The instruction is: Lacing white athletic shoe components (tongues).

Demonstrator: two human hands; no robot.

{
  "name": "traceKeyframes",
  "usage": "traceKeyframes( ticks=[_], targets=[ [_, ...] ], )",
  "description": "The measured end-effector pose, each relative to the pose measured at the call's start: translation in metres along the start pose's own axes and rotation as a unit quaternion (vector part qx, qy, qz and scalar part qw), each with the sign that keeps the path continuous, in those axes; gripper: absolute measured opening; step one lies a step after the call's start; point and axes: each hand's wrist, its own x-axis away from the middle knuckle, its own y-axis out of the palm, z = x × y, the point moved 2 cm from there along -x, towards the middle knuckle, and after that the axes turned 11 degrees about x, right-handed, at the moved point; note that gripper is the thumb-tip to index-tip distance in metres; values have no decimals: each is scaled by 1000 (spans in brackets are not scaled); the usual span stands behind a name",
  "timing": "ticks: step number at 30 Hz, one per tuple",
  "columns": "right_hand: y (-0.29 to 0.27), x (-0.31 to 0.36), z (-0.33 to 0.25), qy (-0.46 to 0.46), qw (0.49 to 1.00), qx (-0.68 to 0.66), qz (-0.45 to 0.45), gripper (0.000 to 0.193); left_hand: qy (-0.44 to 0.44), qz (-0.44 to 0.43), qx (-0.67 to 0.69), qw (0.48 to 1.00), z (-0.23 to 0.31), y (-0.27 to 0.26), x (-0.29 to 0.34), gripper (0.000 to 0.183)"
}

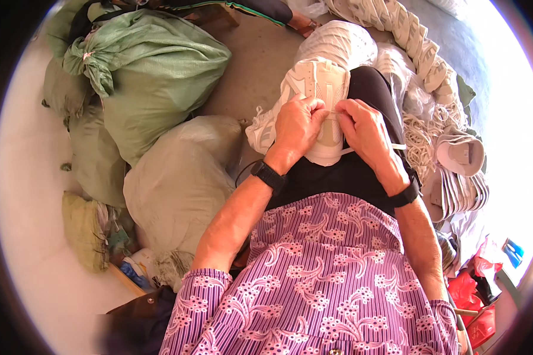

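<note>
A cream-white sneaker upper (330,137) lies across my lap with its toe toward me. Over its lacing area, my left hand (298,126) is closed, thumb and forefinger pinched together. My right hand (366,131) pinches from the other side, close to the left fingertips. A thin white shoelace (398,146) runs between the fingers and shows again under my right wrist; the exact grip is partly hidden by the fingers. Another white sneaker (262,131) with grey trim sits beyond my left hand, partly covered by it.
Tied green sacks (160,65) and a pale bulging sack (180,177) crowd the left. To the right lie a heap of white laces (420,145), stacked shoe pieces (463,190) and a red plastic bag (465,293). A long row of shoe uppers (417,41) curves behind. Another person's hand (302,23) shows at the top.
</note>
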Motion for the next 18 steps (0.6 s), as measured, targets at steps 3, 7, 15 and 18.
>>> traceKeyframes(
  ticks=[3,7,15,18],
  targets=[
    [7,-13,4,-23,999,45,-2,10,10,-8,-4,1000,3,-2,0,17],
    [15,-23,5,-70,970,225,-68,12,18,18,-47,999,4,-3,4,13],
    [-8,-32,10,-116,927,317,-163,9,97,59,-65,991,6,-9,9,16],
    [-38,-23,21,-112,914,352,-169,5,172,27,-102,979,21,-9,17,17]
  ],
)
